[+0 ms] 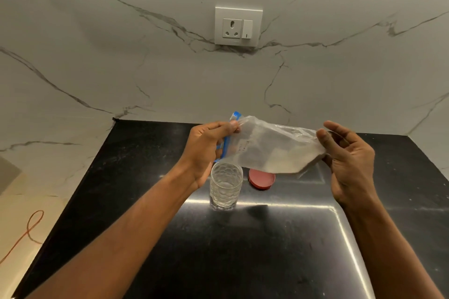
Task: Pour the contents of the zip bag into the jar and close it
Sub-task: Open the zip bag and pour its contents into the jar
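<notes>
Zip bag (pixel 269 148): held in the air above the counter (pixel 243 250), lying roughly level, touching nothing below it. Blue zip strip (pixel 226 145) at its left end, closed bottom at the right. Clear plastic with a small handwritten label, not legible. White powdery contents (pixel 279 162) gathered along the lower edge, toward the right half. Whether the zip is open cannot be told.

Left hand (pixel 206 150): grip closed on the zip end, fingers curled round the blue strip, thumb tip pressing the top corner.

Right hand (pixel 349 165): palm toward the camera, grip loose. The thumb lies on the front of the bag's far end and the fingers are behind it, only partly curled.

Jar (pixel 226 184): clear dimpled glass, upright on the counter, mouth uncovered. It stands just below the zip end of the bag, beside the left wrist.

Lid (pixel 262 181): red, round, flat on the counter just right of the jar, not touching it. Its upper part is hidden behind the bag.

Counter: black, speckled, glossy, with bright light streaks.

Surroundings: white marble wall (pixel 121 68) with grey veins behind the counter, carrying a white socket (pixel 238 26) with a switch. An orange cord (pixel 31 228) loops on the floor at the far left.
</notes>
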